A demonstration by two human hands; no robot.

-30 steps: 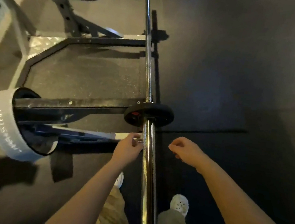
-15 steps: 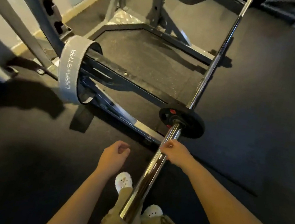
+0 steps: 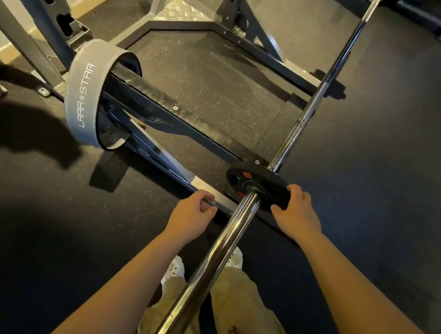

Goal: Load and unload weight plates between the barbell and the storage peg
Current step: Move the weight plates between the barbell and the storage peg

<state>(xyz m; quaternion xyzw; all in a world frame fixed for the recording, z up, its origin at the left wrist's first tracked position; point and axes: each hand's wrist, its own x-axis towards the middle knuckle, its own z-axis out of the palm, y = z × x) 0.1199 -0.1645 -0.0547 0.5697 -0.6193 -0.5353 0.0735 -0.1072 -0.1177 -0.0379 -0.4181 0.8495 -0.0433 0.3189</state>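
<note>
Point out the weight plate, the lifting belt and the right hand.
weight plate [image 3: 250,183], head view, black face left of the sleeve.
lifting belt [image 3: 79,94], head view, grey outer band.
right hand [image 3: 298,214], head view, back of hand.

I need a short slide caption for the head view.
Right hand grips a small black plate on the barbell sleeve.
</note>
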